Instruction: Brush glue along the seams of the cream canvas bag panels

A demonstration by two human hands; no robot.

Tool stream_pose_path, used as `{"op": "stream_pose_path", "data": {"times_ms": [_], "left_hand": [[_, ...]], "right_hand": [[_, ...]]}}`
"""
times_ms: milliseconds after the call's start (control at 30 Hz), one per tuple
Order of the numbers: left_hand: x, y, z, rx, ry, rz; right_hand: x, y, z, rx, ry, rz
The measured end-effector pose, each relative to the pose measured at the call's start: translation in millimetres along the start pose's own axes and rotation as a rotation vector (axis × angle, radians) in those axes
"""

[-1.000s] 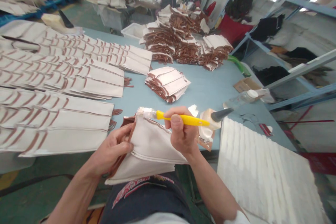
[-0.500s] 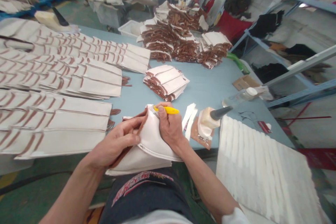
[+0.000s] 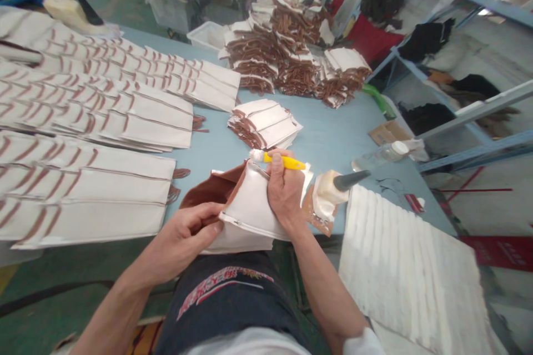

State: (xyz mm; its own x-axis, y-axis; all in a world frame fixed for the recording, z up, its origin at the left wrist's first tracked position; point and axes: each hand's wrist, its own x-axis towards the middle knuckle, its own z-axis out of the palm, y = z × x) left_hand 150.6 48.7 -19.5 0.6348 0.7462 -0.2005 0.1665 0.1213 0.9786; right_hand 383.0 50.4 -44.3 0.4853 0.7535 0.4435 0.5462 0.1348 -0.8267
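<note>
While the left hand (image 3: 189, 238) pinches the near edge of a white pouch (image 3: 254, 211) (brown lining exposed) at lower centre of the frame, the right hand (image 3: 285, 194) grips a yellow-handled brush (image 3: 281, 161) at its top edge, fingers wrapped closed.

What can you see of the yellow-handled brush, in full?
The brush has a slim yellow handle that looks like plastic and a whitish, glue-coated head at its left end. It lies almost level, tilted slightly down to the right, above the blue table. The right hand grips the handle, thumb on top, covering its middle. The head sits at the top edge of the white fabric piece, which the left hand pinches lower down. Bristles are too clogged to make out.
</note>
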Motion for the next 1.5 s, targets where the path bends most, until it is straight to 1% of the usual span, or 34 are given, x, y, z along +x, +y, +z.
{"op": "stream_pose_path", "data": {"times_ms": [33, 100, 167, 200, 233, 300, 367, 400, 433, 500, 567, 633, 667, 700, 800, 833, 867, 900, 967, 1000, 1100, 1133, 1167, 1267, 1333, 1400, 1433, 1500], "left_hand": [[1.1, 1.5, 0.2, 0.006, -0.008, 0.023], [2.9, 0.8, -1.8, -0.003, -0.010, 0.031], [5.1, -3.5, -5.2, 0.005, 0.002, 0.026], [6.4, -6.1, -6.7, 0.029, 0.019, 0.035], [7.7, -8.5, -8.0, 0.065, 0.041, 0.055], [9.9, -11.6, -9.5, 0.144, 0.086, 0.105], [10.7, -12.4, -10.2, 0.198, 0.099, 0.127], [10.3, -12.1, -10.6, 0.206, 0.101, 0.125], [9.5, -11.7, -11.0, 0.203, 0.101, 0.115], [7.0, -10.9, -12.1, 0.178, 0.125, 0.092], [4.6, -10.4, -12.7, 0.139, 0.138, 0.067], [3.1, -10.1, -12.4, 0.110, 0.136, 0.051], [2.9, -10.1, -12.0, 0.103, 0.140, 0.053], [2.8, -10.0, -11.5, 0.102, 0.147, 0.058], [3.5, -10.2, -10.7, 0.125, 0.172, 0.083], [3.7, -10.5, -10.8, 0.134, 0.181, 0.089], [3.9, -10.9, -11.0, 0.143, 0.191, 0.094], [4.1, -11.3, -11.5, 0.149, 0.202, 0.096], [4.7, -12.2, -12.4, 0.163, 0.217, 0.103], [5.1, -12.6, -12.9, 0.175, 0.218, 0.108], [6.5, -13.4, -14.1, 0.197, 0.207, 0.121], [6.9, -13.6, -14.5, 0.201, 0.211, 0.121], [7.4, -13.6, -14.8, 0.202, 0.217, 0.116], [9.3, -13.9, -15.5, 0.178, 0.216, 0.077], [11.5, -14.6, -15.8, 0.127, 0.205, 0.036], [14.4, -15.6, -15.9, 0.043, 0.220, -0.010], [16.0, -16.0, -15.8, -0.012, 0.238, -0.034], [19.0, -15.7, -15.4, -0.158, 0.265, -0.092]], "right_hand": [[-0.1, -0.9, -1.2, 0.028, 0.006, 0.005], [-1.1, -4.6, -7.9, 0.142, 0.058, 0.013], [-3.8, -10.7, -17.8, 0.315, 0.106, 0.040], [-6.0, -14.4, -22.6, 0.404, 0.098, 0.067], [-8.5, -18.2, -26.3, 0.485, 0.057, 0.102], [-14.1, -25.7, -29.2, 0.613, -0.087, 0.179], [-18.7, -32.1, -25.1, 0.690, -0.224, 0.230], [-20.0, -34.6, -21.2, 0.710, -0.265, 0.240], [-20.7, -36.5, -16.8, 0.722, -0.287, 0.241], [-20.1, -38.8, -8.7, 0.720, -0.271, 0.228], [-19.2, -39.3, -4.4, 0.692, -0.180, 0.203], [-21.3, -39.5, -4.6, 0.662, -0.077, 0.161], [-24.1, -39.9, -6.0, 0.650, -0.049, 0.131], [-28.0, -40.7, -7.7, 0.640, -0.053, 0.095], [-41.3, -45.6, -12.9, 0.585, -0.187, -0.043], [-44.4, -47.4, -14.1, 0.570, -0.203, -0.079], [-46.3, -49.0, -15.0, 0.563, -0.179, -0.101], [-47.1, -50.1, -15.6, 0.561, -0.127, -0.108], [-47.1, -50.3, -16.1, 0.555, -0.044, -0.102], [-47.3, -49.6, -16.0, 0.544, -0.054, -0.098], [-50.8, -46.5, -14.0, 0.531, -0.199, -0.105], [-52.1, -45.9, -12.7, 0.538, -0.215, -0.102], [-52.8, -45.8, -11.0, 0.545, -0.197, -0.093], [-48.4, -47.4, -5.3, 0.546, -0.071, -0.059], [-41.1, -48.3, -2.7, 0.559, -0.083, -0.027], [-33.3, -47.7, -3.0, 0.605, -0.111, 0.013], [-30.0, -46.8, -4.5, 0.633, -0.095, 0.035], [-26.3, -44.2, -9.1, 0.679, -0.017, 0.057]]}}
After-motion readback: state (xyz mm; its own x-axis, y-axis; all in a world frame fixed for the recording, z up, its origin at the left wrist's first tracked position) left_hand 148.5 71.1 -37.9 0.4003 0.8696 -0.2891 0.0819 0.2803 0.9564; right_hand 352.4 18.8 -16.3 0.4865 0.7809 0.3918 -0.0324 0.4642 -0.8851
